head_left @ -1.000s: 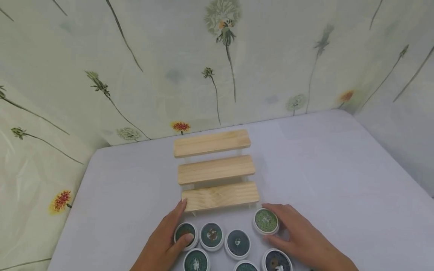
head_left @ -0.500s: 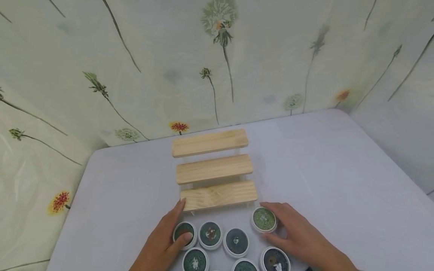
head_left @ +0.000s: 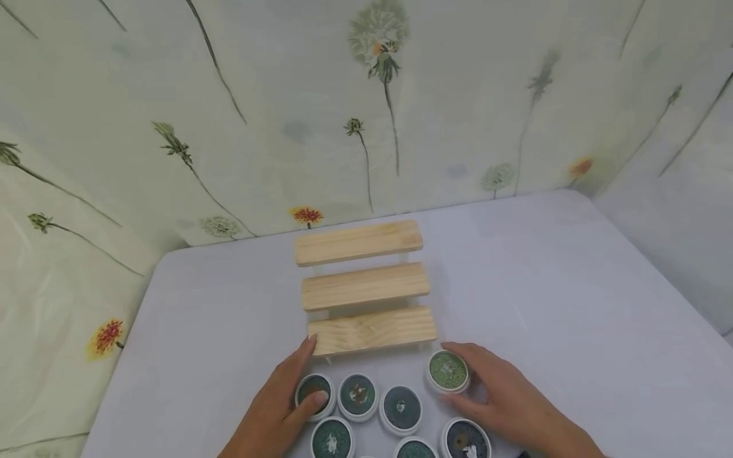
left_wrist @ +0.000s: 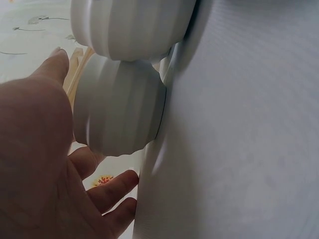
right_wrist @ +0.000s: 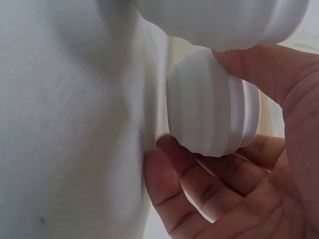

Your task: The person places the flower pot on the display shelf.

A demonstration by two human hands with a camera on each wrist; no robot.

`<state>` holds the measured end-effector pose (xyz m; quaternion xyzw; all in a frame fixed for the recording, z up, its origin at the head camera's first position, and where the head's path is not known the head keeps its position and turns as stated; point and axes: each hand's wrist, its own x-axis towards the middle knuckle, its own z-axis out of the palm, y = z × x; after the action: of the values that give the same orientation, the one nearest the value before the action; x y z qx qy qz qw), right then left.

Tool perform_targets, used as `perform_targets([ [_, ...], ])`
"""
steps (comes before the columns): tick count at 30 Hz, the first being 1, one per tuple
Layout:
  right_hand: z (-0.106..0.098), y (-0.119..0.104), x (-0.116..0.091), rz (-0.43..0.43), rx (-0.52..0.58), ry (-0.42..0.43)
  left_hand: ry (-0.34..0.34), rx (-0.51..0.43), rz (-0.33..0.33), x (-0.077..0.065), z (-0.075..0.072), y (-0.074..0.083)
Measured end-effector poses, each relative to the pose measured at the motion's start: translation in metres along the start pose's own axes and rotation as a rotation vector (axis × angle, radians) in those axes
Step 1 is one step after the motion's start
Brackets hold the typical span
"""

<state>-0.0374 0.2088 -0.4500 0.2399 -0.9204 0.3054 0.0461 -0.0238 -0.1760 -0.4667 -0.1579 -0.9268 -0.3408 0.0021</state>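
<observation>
My left hand (head_left: pixel 279 402) spreads round a small white ribbed pot with a dark green top (head_left: pixel 314 385). Its thumb lies over the pot's top and its index finger reaches to the lowest shelf's left front corner. In the left wrist view, the ribbed wall of that pot (left_wrist: pixel 119 107) shows beside the relaxed fingers (left_wrist: pixel 113 191). My right hand (head_left: pixel 495 389) holds a pot with a lighter green top (head_left: pixel 448 371) between thumb and fingers. The right wrist view shows the thumb against this pot's white side (right_wrist: pixel 209 104) and curled fingers beneath it, near the tablecloth.
A three-step wooden shelf (head_left: pixel 375 331) stands just beyond the hands. More white pots gather between and below them, including one with a brown-and-white centre (head_left: pixel 357 395) and a dark one (head_left: pixel 401 408). White cloth (head_left: pixel 515 267) covers the table; a floral curtain (head_left: pixel 275 83) hangs behind.
The head view shifts slightly. Both hands and the pots keep their places relative to the shelf.
</observation>
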Motion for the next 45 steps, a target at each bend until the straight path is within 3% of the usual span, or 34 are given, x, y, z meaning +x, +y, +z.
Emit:
perform_targets([
  [10, -0.002, 0.0, 0.004, -0.085, 0.026, 0.027, 0.041, 0.026, 0.049, 0.002, -0.002, -0.002],
  [20, -0.011, -0.006, 0.005, -0.06, -0.028, 0.001, 0.045, 0.019, 0.062, 0.002, 0.001, -0.004],
  [25, -0.021, -0.004, 0.008, -0.038, -0.058, -0.012, 0.046, 0.022, 0.063, 0.004, 0.003, -0.006],
  [31, -0.038, -0.003, 0.015, 0.019, 0.006, -0.051, 0.05, 0.026, 0.052, 0.002, 0.002, -0.006],
  [45, -0.073, -0.006, 0.046, -0.091, 0.06, 0.026, 0.031, 0.005, 0.028, 0.002, 0.001, -0.003],
])
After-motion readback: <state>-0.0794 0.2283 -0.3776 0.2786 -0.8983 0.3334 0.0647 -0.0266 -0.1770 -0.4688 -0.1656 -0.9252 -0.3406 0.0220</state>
